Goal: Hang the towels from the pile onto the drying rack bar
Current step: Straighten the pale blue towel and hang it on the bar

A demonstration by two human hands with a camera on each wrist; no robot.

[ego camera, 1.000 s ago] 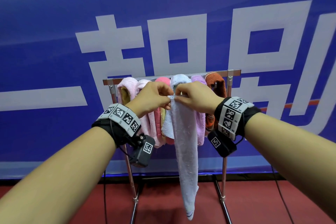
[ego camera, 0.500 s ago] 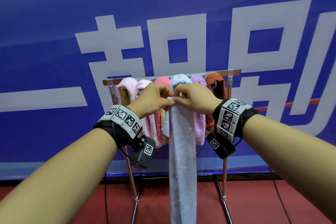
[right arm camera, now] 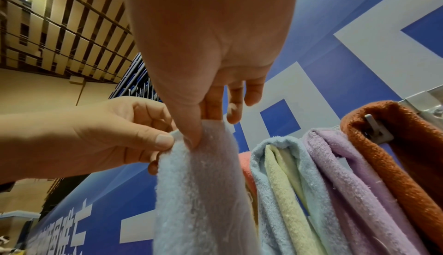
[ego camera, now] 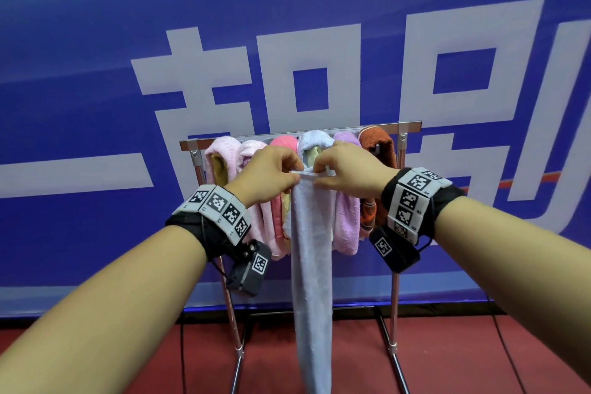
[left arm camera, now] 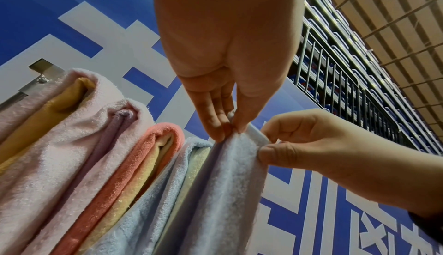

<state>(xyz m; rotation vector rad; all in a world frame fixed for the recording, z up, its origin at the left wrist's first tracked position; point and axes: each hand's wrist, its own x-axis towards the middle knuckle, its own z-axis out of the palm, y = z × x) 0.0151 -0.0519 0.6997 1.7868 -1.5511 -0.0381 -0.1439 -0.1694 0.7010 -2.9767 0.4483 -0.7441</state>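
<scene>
A big blue banner (ego camera: 96, 41) with white characters fills the far wall, and a red floor (ego camera: 463, 358) lies below it. In front of the banner stands a metal drying rack (ego camera: 395, 297), and its top bar (ego camera: 411, 125) carries a row of folded towels. From left to right they are a pale pink towel (ego camera: 220, 150), a second pink one (ego camera: 252, 150), a coral towel (ego camera: 283, 142), a light blue towel (ego camera: 315, 137), a lilac towel (ego camera: 347, 221) and a rust-orange towel (ego camera: 379, 144).

Nearer than the rack, a long pale blue towel (ego camera: 311, 265) hangs straight down, just in front of the light blue one, and its lower end goes out of the head view. It is not on the bar; both hands hold it by the top edge. The left hand (ego camera: 270, 174) pinches the left corner between thumb and curled fingers (left arm camera: 217, 120). The right hand (ego camera: 350, 174) pinches the right part of the same edge, with the thumb pressed against the fingers (right arm camera: 212, 107). The two hands almost touch each other. Each wrist wears a black band with square markers.
</scene>
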